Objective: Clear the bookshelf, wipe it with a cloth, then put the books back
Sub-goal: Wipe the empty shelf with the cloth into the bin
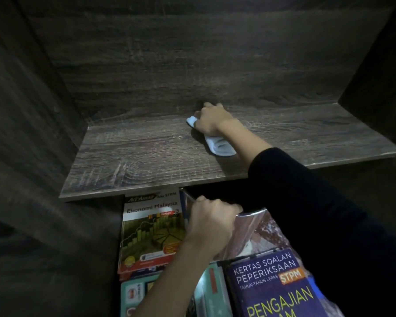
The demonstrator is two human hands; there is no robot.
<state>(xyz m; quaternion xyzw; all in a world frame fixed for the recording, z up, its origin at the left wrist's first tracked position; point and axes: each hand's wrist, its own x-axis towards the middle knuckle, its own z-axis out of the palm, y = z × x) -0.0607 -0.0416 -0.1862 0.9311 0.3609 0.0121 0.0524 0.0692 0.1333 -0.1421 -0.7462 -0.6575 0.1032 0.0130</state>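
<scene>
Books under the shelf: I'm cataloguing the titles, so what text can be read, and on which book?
"Ekonomi Malaysia", "STPM", "3": green economics book.
Its yellow-on-green banner and "penggal" tag: too blurred to be sure.
"KERTAS SOALAN PEPERIKSAAN", "TAHUN-TAHUN LEPAS", "STPM", "PENGAJIAN": dark blue exam-paper book; the last word is cut off.
Teal book: icons only, unreadable.

The person's right hand (212,121) is bare, and back from its fingers (207,105) a black long sleeve (306,193) begins partway up the forearm, plain and loose. The left hand (212,221) is bare too; behind its fingers the forearm shows no sleeve
</scene>
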